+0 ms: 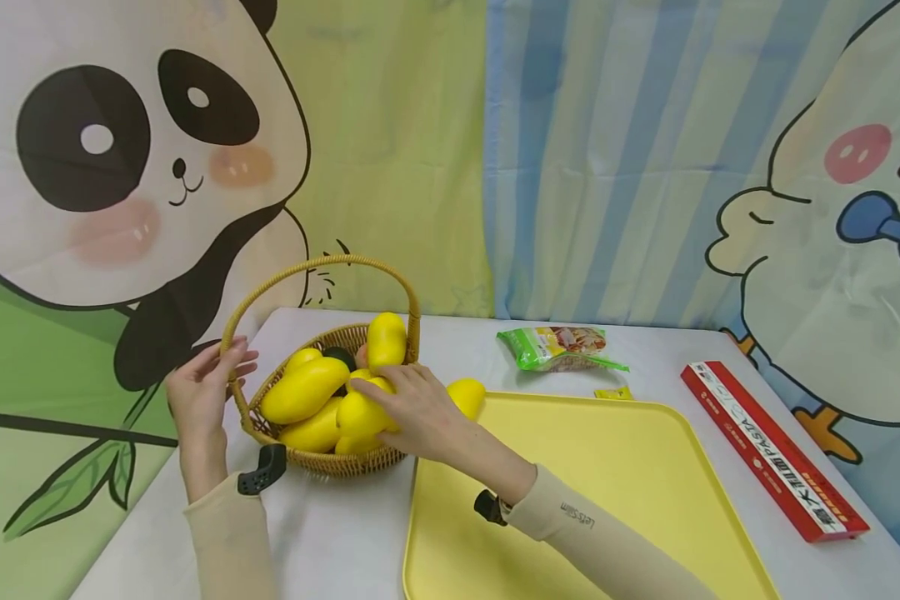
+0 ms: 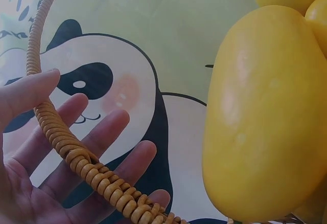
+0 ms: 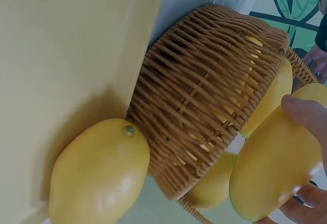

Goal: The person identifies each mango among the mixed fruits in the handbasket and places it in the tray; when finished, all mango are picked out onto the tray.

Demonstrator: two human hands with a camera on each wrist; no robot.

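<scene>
Pretty much the whole back is covered by printed cloth (image 1: 390, 150), kinda creased in places. A huge panda (image 1: 168, 200) is printed on the left, with pink cheeks (image 1: 116, 232) and some green leaves (image 1: 67, 483) drawn lower down. The middle is taken up by plain yellow-green, then blue and pale stripes (image 1: 600, 167). Over on the right, a chubby white bird (image 1: 817, 308) is shown, blue bow tie (image 1: 881, 225) included. A white table (image 1: 330, 533) is set close to the cloth, and it's all softly lit.
</scene>
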